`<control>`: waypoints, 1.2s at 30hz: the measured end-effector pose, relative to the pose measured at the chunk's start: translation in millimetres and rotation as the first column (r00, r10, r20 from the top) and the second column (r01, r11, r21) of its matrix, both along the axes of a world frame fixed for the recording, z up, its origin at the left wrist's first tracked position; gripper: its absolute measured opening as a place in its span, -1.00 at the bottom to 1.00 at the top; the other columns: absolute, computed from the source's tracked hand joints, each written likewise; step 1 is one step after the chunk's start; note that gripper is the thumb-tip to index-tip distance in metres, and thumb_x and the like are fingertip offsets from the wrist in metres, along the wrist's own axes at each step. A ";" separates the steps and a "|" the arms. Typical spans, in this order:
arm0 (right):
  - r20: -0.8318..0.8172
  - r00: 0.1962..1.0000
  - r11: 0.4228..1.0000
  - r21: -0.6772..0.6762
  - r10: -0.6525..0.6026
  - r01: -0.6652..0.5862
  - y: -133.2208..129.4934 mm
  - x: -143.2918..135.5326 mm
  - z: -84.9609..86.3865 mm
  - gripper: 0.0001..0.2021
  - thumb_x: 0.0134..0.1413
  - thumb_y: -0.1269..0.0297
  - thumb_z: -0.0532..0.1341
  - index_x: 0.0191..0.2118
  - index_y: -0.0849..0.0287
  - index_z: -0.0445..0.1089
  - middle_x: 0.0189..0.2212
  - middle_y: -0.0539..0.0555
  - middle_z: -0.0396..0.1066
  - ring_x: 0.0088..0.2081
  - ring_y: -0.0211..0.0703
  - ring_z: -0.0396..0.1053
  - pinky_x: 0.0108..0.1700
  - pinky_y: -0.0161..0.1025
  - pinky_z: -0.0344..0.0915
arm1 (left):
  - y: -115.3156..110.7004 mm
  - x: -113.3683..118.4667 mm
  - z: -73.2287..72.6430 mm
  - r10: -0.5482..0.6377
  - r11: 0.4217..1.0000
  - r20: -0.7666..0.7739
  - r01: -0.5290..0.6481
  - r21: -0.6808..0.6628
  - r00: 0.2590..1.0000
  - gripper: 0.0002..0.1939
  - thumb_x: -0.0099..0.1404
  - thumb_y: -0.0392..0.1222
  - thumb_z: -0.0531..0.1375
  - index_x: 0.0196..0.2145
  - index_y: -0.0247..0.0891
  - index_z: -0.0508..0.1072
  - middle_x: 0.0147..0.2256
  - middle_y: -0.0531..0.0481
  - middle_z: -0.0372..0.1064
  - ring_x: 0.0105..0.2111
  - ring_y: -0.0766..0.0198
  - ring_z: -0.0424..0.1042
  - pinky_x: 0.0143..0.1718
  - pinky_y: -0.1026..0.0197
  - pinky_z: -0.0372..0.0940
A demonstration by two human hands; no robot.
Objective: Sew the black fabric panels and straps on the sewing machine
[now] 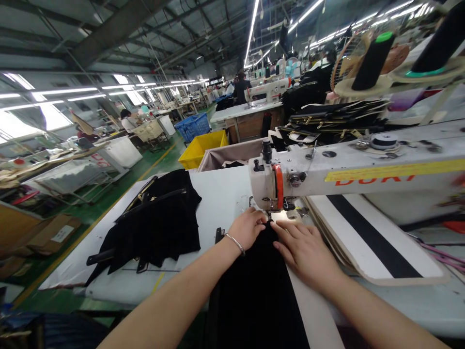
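Factory rows stretch behind my white sewing table, where a pile of black garments lies at left. My left hand and right hand press flat, fingers loose, grasping nothing, on the black fabric under the sewing machine head.

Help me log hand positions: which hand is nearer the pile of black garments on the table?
Left. The left hand rests on the black fabric just right of the pile of black garments; the right hand lies farther right.
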State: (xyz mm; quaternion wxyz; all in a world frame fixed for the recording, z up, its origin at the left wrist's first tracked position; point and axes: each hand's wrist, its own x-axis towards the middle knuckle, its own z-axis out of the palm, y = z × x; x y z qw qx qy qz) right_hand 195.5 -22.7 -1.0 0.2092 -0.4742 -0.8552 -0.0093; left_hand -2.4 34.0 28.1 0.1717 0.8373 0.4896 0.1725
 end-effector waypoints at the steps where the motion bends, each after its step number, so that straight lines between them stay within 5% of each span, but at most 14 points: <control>1: 0.000 1.000 1.000 -0.003 -0.002 0.002 0.2 -0.2 -0.3 -0.57 0.29 0.14 0.02 0.22 0.06 0.15 0.13 0.11 0.26 0.10 0.01 0.18 -0.01 -0.03 0.09 | 0.9 1.2 -0.8 -0.003 1.000 0.021 0.004 -0.005 1.000 -0.89 0.23 -0.37 0.18 -0.29 -0.21 0.42 -0.24 0.00 0.35 -0.25 0.25 0.38 -0.18 0.22 0.31; 14: 0.007 1.000 1.000 -0.016 -0.011 0.011 1.2 -0.2 0.1 -0.53 0.27 0.08 0.03 0.24 0.09 0.13 0.12 0.16 0.27 0.05 0.07 0.22 -0.07 -0.01 0.11 | 14.5 1.4 -6.2 0.011 1.000 0.052 -0.012 0.018 0.999 -0.89 0.24 -0.38 0.15 -0.32 -0.24 0.44 -0.24 -0.03 0.38 -0.23 0.22 0.39 -0.13 0.18 0.33; 23: -0.001 1.000 1.000 -0.012 -0.002 0.002 0.7 0.7 0.5 -0.57 0.24 0.07 0.06 0.19 0.02 0.20 0.10 0.13 0.29 0.06 0.07 0.23 -0.05 0.01 0.13 | -17.6 -4.0 -4.1 -0.207 0.965 -0.098 0.220 0.142 0.973 -0.75 0.37 -0.30 0.06 -0.01 -0.25 0.36 0.03 -0.09 0.33 0.07 0.16 0.28 0.16 0.02 0.19; 36: -0.015 1.000 0.999 -0.032 -0.005 0.005 -3.7 1.4 2.9 -0.62 0.23 0.10 0.08 0.13 0.04 0.27 0.06 0.12 0.30 0.06 0.06 0.23 -0.02 0.02 0.16 | -16.7 -7.8 -14.3 -0.221 0.966 -0.048 0.225 0.125 0.974 -0.71 0.36 -0.34 0.05 0.01 -0.28 0.38 0.08 -0.11 0.30 0.13 0.19 0.25 0.22 0.04 0.17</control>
